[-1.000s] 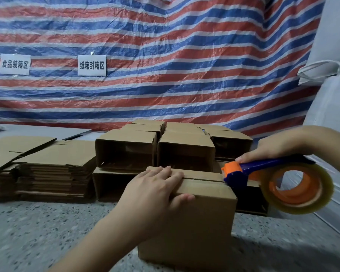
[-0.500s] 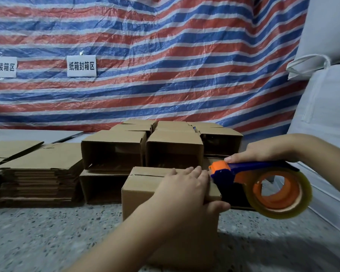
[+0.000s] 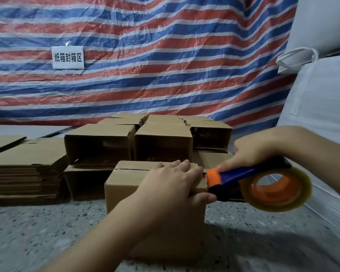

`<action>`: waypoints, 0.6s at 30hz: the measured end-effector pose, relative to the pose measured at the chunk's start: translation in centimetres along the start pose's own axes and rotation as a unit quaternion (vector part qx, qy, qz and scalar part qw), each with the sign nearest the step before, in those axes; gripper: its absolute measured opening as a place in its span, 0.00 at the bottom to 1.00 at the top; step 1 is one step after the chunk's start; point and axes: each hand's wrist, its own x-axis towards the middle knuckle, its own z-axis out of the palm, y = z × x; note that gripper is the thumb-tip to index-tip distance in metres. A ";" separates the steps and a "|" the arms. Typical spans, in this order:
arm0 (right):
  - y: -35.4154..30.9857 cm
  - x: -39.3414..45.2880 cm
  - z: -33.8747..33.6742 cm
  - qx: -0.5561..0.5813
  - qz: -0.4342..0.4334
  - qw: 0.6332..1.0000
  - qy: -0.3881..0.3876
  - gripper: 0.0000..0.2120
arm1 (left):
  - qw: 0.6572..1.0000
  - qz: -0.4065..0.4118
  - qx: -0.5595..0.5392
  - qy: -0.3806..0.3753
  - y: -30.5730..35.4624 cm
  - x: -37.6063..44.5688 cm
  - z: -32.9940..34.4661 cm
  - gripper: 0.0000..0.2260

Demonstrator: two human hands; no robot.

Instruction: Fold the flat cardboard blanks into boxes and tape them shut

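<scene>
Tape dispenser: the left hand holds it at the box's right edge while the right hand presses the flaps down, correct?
No, swapped. The head view shows the right hand gripping the tape dispenser at the box's right edge, the left hand pressing the flaps.

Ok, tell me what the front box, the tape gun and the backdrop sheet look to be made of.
Front box: brown corrugated cardboard, matte, going by its dull tan faces and folded flap seam. Tape gun: likely hard plastic, smooth blue handle and orange head, carrying a glossy, translucent yellowish tape roll. Backdrop sheet: probably woven plastic tarpaulin, striped red, white and blue, shiny and creased.
</scene>
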 end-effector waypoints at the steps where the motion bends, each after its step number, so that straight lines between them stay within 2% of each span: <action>1: -0.5 0.6 0.0 -0.003 -0.010 1.000 0.022 0.34 | 1.000 0.000 0.004 -0.001 0.0 0.0 -0.1 0.32; 7: -1.5 -0.5 -0.6 -0.007 -0.014 0.997 0.077 0.30 | 1.000 -0.003 0.009 -0.009 0.1 0.0 -0.2 0.33; 9: -2.4 -0.5 0.4 -0.126 0.000 0.987 0.102 0.30 | 1.000 -0.003 0.004 -0.002 0.1 -0.1 -0.3 0.33; 11: -3.1 -0.1 2.4 -0.268 0.015 0.956 0.119 0.29 | 1.000 -0.008 0.000 -0.001 0.2 -0.2 -0.3 0.33; 12: -3.0 0.4 3.8 -0.287 0.022 0.951 0.111 0.29 | 1.000 -0.009 0.002 -0.002 0.1 -0.1 -0.2 0.33; 14: -2.0 1.6 5.9 -0.242 0.034 0.964 0.104 0.32 | 1.000 -0.012 0.005 0.000 0.2 -0.1 -0.2 0.32; 15: -1.3 2.0 6.6 -0.222 0.026 0.967 0.124 0.32 | 1.000 -0.015 0.002 0.001 0.2 -0.1 -0.2 0.32; 18: 0.2 3.1 8.8 -0.156 0.012 0.958 0.239 0.32 | 1.000 -0.015 -0.001 -0.001 0.3 -0.1 -0.2 0.34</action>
